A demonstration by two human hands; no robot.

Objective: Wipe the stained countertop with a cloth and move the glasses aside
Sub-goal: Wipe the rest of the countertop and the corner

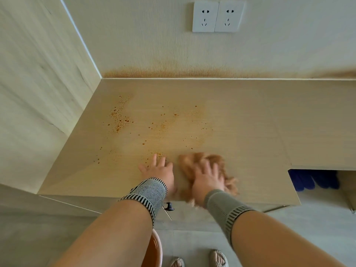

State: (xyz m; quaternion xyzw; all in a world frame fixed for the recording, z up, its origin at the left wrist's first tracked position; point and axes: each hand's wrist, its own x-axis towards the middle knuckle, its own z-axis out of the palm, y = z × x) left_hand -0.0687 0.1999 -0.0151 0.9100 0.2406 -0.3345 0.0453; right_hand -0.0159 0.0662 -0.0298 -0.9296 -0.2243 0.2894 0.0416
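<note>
Right hand [207, 177], fingers spread, presses orange cloth [194, 162] onto stained countertop [250, 132]; left hand [159, 170], fingers spread, rests flat beside it.

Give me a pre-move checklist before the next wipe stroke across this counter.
1. Cloth under right hand: ok, though blurred.
2. Left hand flat on the countertop, clear of the cloth: ok.
3. Stains remaining beyond the cloth: not ok, orange spots at far left and centre.
4. Glasses out of the way: cannot tell, none in view.
5. Wall stain band: not ok.
</note>
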